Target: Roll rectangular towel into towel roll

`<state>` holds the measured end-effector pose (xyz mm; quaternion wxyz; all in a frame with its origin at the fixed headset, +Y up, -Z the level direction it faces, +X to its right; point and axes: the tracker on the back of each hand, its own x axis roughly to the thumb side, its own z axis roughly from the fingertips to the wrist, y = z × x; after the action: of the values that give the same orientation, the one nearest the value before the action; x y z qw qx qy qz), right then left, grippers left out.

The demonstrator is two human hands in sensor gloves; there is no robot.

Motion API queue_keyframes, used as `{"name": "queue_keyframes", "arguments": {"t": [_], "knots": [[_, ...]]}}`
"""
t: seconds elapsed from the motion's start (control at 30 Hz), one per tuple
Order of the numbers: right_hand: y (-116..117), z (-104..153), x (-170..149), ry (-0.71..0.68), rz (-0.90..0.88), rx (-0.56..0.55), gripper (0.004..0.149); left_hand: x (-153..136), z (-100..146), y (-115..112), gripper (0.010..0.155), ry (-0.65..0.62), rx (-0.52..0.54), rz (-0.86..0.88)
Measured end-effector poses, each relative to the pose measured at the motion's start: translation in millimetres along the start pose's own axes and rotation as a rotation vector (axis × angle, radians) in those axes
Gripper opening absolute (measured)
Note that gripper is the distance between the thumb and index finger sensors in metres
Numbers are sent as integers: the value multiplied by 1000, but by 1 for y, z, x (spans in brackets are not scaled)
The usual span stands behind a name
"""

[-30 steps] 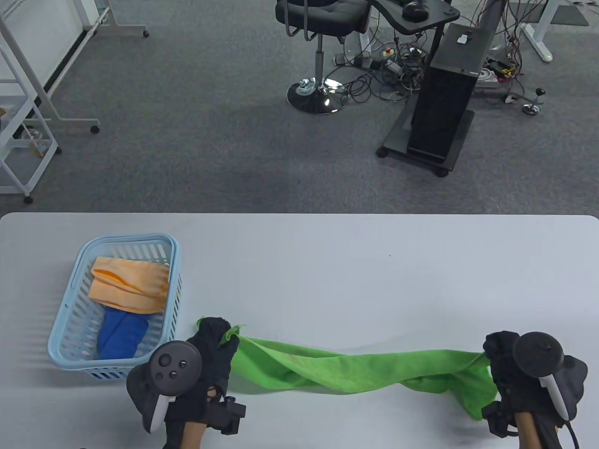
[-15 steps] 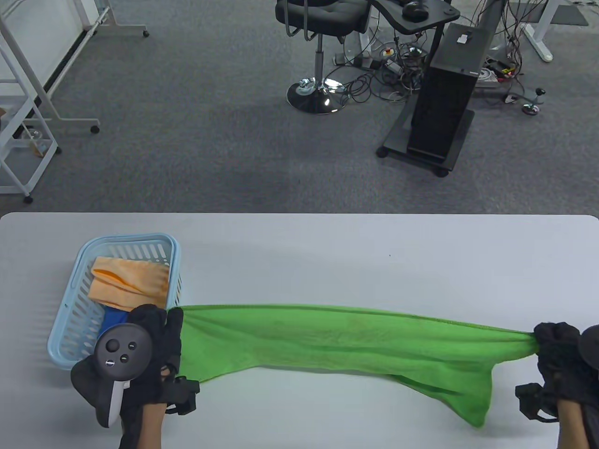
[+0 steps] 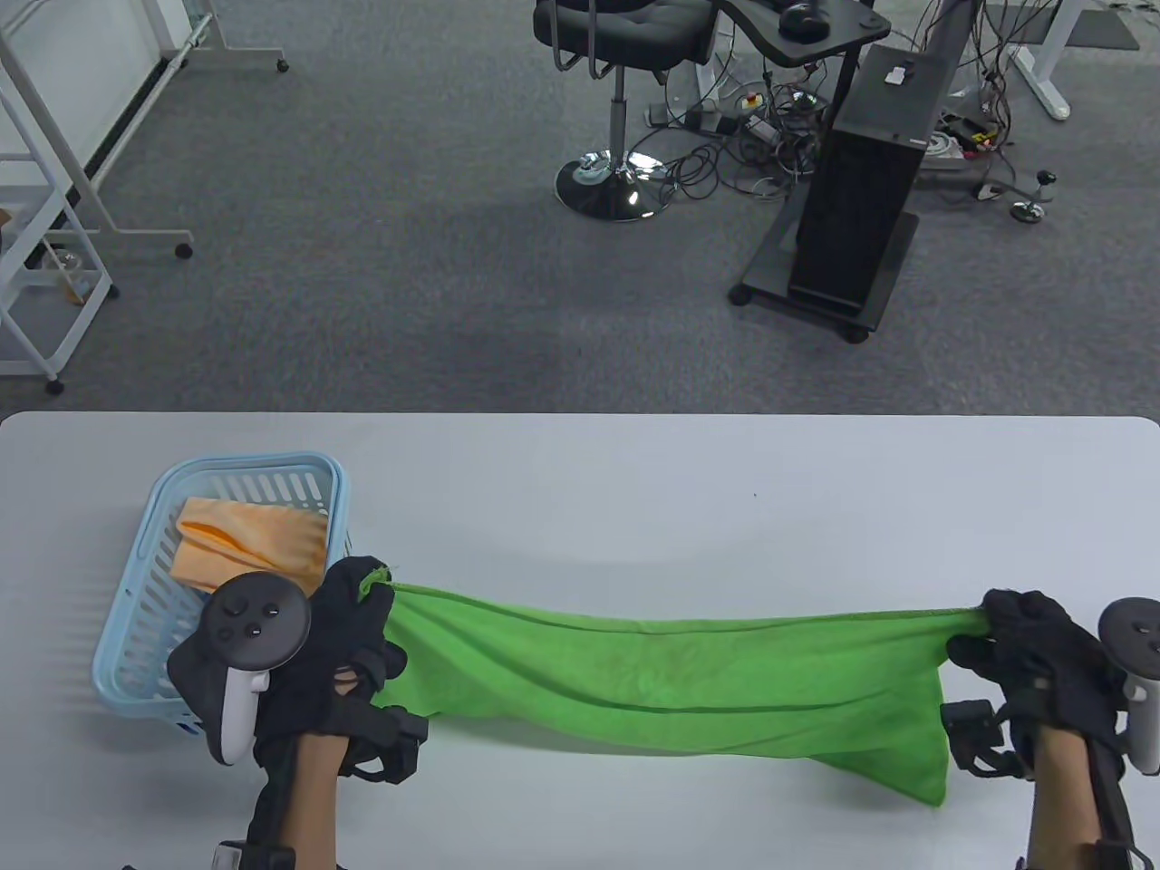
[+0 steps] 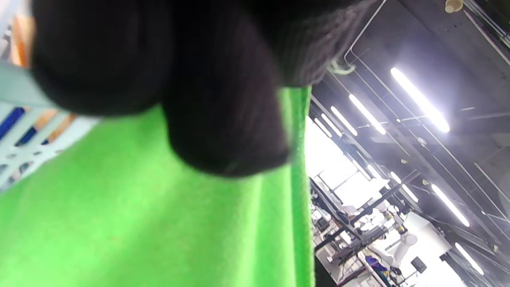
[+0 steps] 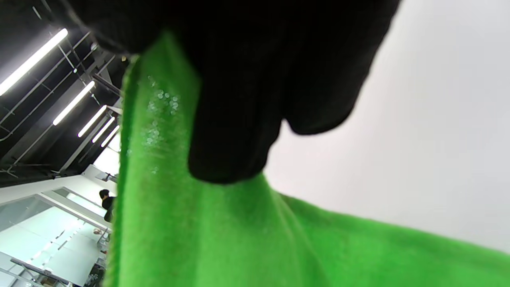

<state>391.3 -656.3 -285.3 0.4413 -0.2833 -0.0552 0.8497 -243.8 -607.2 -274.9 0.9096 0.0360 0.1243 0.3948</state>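
Note:
A bright green towel (image 3: 671,675) stretches left to right above the white table (image 3: 634,489), held by its two far corners, with its lower edge sagging toward the table at the right. My left hand (image 3: 362,607) grips the left corner beside the basket. My right hand (image 3: 992,634) grips the right corner near the table's right edge. Black gloved fingers (image 4: 223,131) curl over the green towel (image 4: 159,223) in the left wrist view. Dark fingers (image 5: 235,131) likewise pinch the towel (image 5: 207,239) in the right wrist view.
A light blue plastic basket (image 3: 154,507) stands at the left of the table, holding an orange cloth (image 3: 249,539). My left hand partly covers its right side. Beyond the table are grey carpet, a black office chair (image 3: 621,36), a black stand (image 3: 861,208) and white racks (image 3: 45,208).
Both hands moved apart, then lifted the towel's far edge. The bunched towel has spread wide and taut between them. The left hand shifted toward the basket and now hides the blue cloth.

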Motion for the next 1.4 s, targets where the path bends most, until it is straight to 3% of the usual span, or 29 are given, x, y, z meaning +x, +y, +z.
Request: {"name": "queue_keyframes", "arguments": {"t": [0.27,0.57,0.67,0.77,0.93,1.07,1.13,1.2,1.27,1.33,1.4], "knots": [[23,-20,21,-13,88,33,47,1,-13,-8,44,5,-7,40],[43,-43,44,-40,166,30,47,5,-20,5,43,5,58,156],[43,-52,52,-41,107,17,47,11,-25,9,45,-9,74,229],[44,-59,63,-30,-54,47,48,20,-35,4,49,-33,-8,277],[22,-64,92,-146,-226,-86,48,30,-50,10,49,-85,88,439],[-19,-57,103,-239,-360,-218,48,27,-51,29,47,-125,179,598],[-30,-52,97,-255,-422,-179,48,22,-48,31,47,-152,173,626],[-31,-48,83,-201,-430,-107,48,16,-41,27,45,-108,149,516],[-24,-45,61,-187,-351,-15,48,9,-31,16,43,-61,52,274],[-12,-40,32,-134,-219,57,47,3,-16,-3,42,-41,36,82],[3,-33,-3,-92,-96,60,47,-5,1,-30,43,-37,29,-18]]}}
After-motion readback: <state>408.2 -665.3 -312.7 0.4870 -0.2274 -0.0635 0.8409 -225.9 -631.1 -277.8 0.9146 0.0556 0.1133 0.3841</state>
